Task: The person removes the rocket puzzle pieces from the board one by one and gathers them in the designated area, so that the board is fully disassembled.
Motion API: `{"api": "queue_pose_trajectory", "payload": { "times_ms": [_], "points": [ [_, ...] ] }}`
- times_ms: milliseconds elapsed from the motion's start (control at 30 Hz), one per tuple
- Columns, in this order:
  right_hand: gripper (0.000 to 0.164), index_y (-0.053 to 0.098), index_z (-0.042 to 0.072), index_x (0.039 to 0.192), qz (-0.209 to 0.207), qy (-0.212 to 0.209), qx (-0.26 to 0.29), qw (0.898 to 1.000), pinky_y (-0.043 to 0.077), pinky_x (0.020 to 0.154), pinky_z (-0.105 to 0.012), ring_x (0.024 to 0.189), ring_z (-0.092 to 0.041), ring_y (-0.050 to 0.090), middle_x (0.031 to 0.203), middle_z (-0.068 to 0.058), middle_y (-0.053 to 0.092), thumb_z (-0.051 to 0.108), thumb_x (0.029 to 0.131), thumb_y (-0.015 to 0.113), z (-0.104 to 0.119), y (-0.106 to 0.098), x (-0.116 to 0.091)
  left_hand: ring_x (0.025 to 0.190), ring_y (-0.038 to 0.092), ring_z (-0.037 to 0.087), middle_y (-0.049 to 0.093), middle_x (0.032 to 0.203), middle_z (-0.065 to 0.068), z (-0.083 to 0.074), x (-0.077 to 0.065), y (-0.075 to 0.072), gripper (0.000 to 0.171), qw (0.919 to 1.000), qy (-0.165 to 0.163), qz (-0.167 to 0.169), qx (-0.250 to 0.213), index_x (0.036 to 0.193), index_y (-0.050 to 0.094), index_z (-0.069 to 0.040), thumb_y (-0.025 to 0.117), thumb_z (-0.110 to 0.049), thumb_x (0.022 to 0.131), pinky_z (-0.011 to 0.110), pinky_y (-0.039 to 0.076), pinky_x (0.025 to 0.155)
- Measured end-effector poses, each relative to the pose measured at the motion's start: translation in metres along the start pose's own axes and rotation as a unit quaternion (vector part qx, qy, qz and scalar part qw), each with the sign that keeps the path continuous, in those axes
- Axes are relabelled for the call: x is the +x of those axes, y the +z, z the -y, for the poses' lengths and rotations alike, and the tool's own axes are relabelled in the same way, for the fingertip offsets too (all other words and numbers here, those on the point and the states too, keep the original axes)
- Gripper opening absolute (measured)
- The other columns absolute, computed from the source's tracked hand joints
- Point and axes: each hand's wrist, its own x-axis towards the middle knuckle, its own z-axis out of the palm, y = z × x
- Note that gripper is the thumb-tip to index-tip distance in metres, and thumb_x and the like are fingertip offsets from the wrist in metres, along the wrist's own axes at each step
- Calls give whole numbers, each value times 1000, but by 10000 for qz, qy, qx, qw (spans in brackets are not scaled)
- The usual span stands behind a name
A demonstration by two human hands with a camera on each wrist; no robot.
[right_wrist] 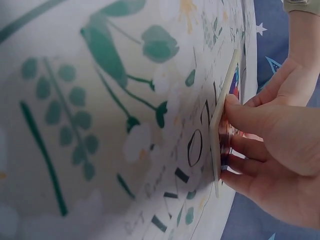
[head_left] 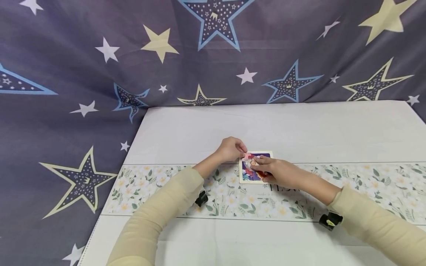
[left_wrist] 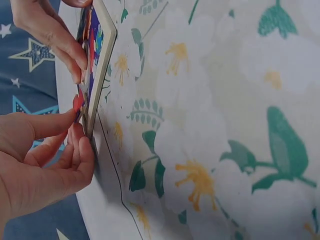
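A small square picture puzzle in a pale frame (head_left: 241, 174) lies on the tablecloth, its picture purple, red and pink. At its far left corner, my left hand (head_left: 231, 149) pinches a puzzle piece (left_wrist: 78, 102) with red on it between thumb and fingertips. That piece tilts up at the frame's edge in the left wrist view. My right hand (head_left: 281, 173) comes in from the right and lays its extended fingers over the picture. In the right wrist view its thumb (right_wrist: 237, 111) rests at the near rim. The fingers hide part of the picture.
The white tablecloth (head_left: 199, 129) has a floral band (head_left: 149, 188) with dark lettering just in front of the puzzle. A dark star-patterned curtain (head_left: 83, 136) hangs behind and to the left of the table. Black wrist devices (head_left: 330, 221) sit under both sleeves.
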Motion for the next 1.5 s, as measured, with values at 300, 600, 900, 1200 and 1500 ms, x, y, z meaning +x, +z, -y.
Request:
{"api": "queue_pose_trajectory", "payload": {
  "times_ms": [300, 600, 900, 1200, 1500],
  "points": [
    [50, 57, 9, 134, 5, 19, 12, 10000, 51, 94, -48, 127, -40, 52, 141, -24, 50, 14, 86, 71, 1, 0, 0, 81, 64, 15, 73, 92, 9, 2, -1, 0, 9, 9985, -246, -123, -480, 92, 72, -8, 72, -8, 83, 25, 47, 81],
    [49, 57, 8, 134, 26, -2, 15, 10000, 51, 94, -49, 128, -41, 51, 141, -24, 50, 14, 87, 70, 2, -1, -1, 71, 57, 11, 68, 81, 2, 8, 0, 3, 12, 9893, -619, -75, -1320, 93, 71, -7, 74, -9, 81, 18, 43, 65],
    [49, 56, 8, 134, -31, 13, 101, 9999, 50, 96, -50, 130, -41, 49, 143, -24, 48, 13, 87, 69, 3, 1, -1, 69, 56, 11, 63, 77, -2, 9, -2, 6, 13, 9841, -596, -111, -1670, 93, 71, -6, 74, -10, 81, 18, 44, 62],
    [50, 52, 9, 138, -49, 42, 113, 9999, 49, 97, -51, 132, -43, 46, 144, -24, 46, 12, 90, 66, 3, 5, -6, 68, 57, 9, 65, 77, 1, 10, -15, 13, 18, 9911, -412, -192, -1254, 95, 69, -5, 76, -14, 81, 16, 44, 63],
    [50, 52, 9, 138, -194, -16, 186, 9996, 48, 97, -53, 132, -44, 45, 145, -25, 44, 14, 90, 65, 1, 9, -7, 65, 55, 8, 64, 76, -1, 15, -19, 13, 15, 9900, -453, -420, -1267, 95, 70, -6, 74, -14, 83, 17, 43, 59]
  ]
}}
